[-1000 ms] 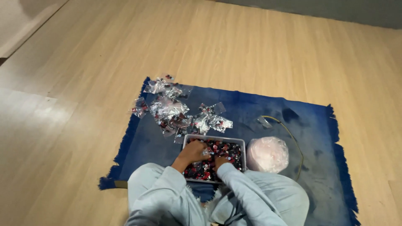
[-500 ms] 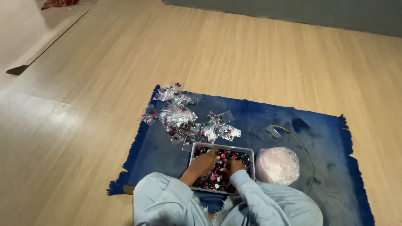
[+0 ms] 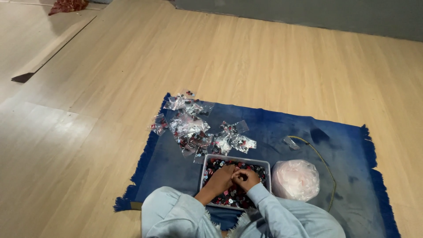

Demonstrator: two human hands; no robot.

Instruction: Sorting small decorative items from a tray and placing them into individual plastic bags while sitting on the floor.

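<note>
Pale wooden floor (image 3: 273, 61) spread around a blue rug (image 3: 273, 132) where we sat. On it, just before our knees, a grey rectangular tray (image 3: 235, 159) of small red and dark pieces lay with its long axis running left to right. Our left hand (image 3: 221, 177) and right hand (image 3: 246, 177) rested in it, touching, fingers curled; whether either grip clasped a piece, we could not tell. Clear filled packets (image 3: 194, 130) lay beyond, a pink bag (image 3: 295, 180) just beside the tray's right.
</note>
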